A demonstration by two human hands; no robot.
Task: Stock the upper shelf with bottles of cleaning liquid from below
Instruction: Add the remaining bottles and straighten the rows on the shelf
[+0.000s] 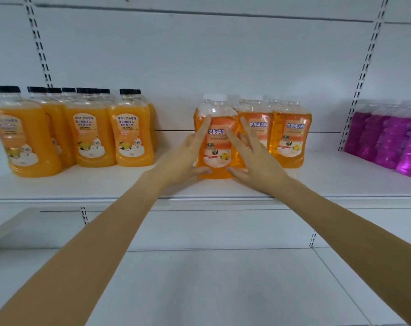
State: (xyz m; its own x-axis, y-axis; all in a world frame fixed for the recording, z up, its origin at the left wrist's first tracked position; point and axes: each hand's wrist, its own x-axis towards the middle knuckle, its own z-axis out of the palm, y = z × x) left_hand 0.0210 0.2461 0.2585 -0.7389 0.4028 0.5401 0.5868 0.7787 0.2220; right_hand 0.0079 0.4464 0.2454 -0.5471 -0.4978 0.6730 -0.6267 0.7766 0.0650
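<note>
Left hand (188,158): cups bottle (217,149) side, thumb at base.
Right hand (256,165): straight fingers press opposite side.
Handling: likely heavy, slick plastic; grip mid-body.

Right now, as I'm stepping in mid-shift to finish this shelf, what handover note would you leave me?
Left hand: grips the front bottle by its left side, thumb at the base.
Right hand: straight fingers press on the bottle's label and right side.
Where: the front bottle stands on the upper shelf, ahead of the other white-capped bottles. Black-capped bottles stand to the left, purple bottles to the right.
Done: this bottle is up.
Left: line it up and let go. The view does not show whether more stock waits below.
</note>
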